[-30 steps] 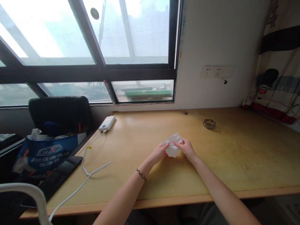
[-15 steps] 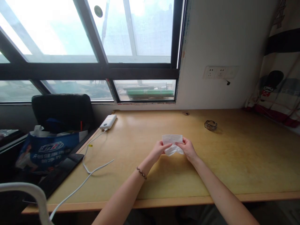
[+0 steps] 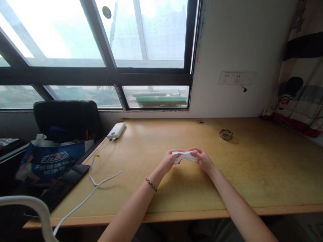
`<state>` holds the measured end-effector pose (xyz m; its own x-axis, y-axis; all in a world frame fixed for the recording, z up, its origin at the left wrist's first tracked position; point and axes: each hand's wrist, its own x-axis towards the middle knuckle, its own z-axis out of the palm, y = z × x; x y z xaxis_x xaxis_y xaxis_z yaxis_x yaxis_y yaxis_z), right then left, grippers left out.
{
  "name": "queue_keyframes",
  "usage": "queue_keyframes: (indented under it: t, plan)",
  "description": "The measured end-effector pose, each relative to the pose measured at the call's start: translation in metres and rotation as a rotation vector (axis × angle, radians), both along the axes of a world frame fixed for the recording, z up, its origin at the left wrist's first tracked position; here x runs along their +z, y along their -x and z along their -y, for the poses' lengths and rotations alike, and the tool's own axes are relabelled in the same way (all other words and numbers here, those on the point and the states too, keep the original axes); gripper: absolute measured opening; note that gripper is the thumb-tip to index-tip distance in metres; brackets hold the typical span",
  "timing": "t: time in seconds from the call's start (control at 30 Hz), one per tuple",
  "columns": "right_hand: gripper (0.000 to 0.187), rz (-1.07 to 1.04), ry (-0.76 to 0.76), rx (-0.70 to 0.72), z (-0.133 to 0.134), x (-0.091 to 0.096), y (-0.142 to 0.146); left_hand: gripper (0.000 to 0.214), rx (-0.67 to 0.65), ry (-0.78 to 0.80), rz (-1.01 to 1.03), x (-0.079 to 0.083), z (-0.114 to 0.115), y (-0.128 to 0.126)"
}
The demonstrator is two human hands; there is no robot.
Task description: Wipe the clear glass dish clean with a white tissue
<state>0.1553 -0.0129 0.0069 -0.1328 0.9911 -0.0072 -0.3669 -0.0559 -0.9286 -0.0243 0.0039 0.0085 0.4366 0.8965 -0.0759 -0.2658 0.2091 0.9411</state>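
Note:
A white tissue [image 3: 185, 155] is held between both hands just above the middle of the wooden desk [image 3: 264, 174]. It is folded into a narrow flat strip. My left hand [image 3: 169, 160] pinches its left end, and a braided bracelet sits on that wrist. My right hand [image 3: 203, 159] pinches the right end. Both hands have their fingers closed on the tissue.
A white power bank [image 3: 116, 130] with a white cable [image 3: 93, 188] lies at the desk's left. A small glass ashtray [image 3: 225, 134] stands at the back right. A blue tissue pack [image 3: 50, 161], a black chair [image 3: 67, 117] and a dark tablet [image 3: 64, 186] are on the left.
The tissue went from a crumpled bunch to a flat sheet, and is now folded over into a thin strip. Both hands stayed in the same spot, lifting slightly.

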Motion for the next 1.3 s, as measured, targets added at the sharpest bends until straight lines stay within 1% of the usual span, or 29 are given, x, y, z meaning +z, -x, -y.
queue_keyframes:
  t: [0.1,0.27,0.4,0.5,0.63,0.77,0.87,1.0,1.1,1.17,1.23,1.3]
  plan:
    - [0.016,0.006,0.020,0.013,0.001,0.000,0.000,0.024,-0.048,-0.019,-0.006,0.000,0.001,0.001]
    - [0.009,0.001,0.069,0.043,0.001,-0.001,0.000,0.016,-0.080,0.041,-0.016,0.002,0.001,0.001]
    - [0.004,-0.027,0.024,0.026,0.001,-0.001,0.000,0.007,-0.105,0.075,0.031,0.002,0.000,0.001]
    - [0.007,-0.037,-0.043,-0.006,0.000,-0.001,0.000,0.007,-0.089,0.078,0.078,0.003,-0.001,0.000]
    - [0.011,-0.036,-0.126,-0.046,-0.001,-0.001,-0.004,0.007,-0.081,0.061,0.063,0.006,0.000,0.001]
    - [0.017,0.048,-0.212,-0.154,0.000,0.002,-0.009,0.007,-0.058,0.063,0.047,0.009,0.000,0.002]
    - [0.017,0.154,-0.228,-0.239,0.001,0.004,-0.009,0.005,0.010,0.076,0.021,0.008,-0.003,0.003]
    - [0.024,0.243,-0.225,-0.277,0.001,0.004,-0.006,0.005,0.054,0.072,0.027,0.004,-0.005,0.003]
    - [0.026,0.263,-0.237,-0.288,0.000,0.003,-0.005,0.010,0.101,0.078,0.126,0.005,-0.006,0.002]
    - [0.026,0.271,-0.251,-0.280,0.000,0.004,-0.004,0.022,0.118,0.112,0.157,0.007,-0.005,0.001]
    - [0.025,0.280,-0.263,-0.253,0.001,0.004,-0.004,0.034,0.082,0.144,0.123,0.009,-0.003,0.000]
    - [0.026,0.285,-0.272,-0.215,0.003,0.006,-0.002,0.040,-0.005,0.142,0.051,0.009,-0.001,0.000]
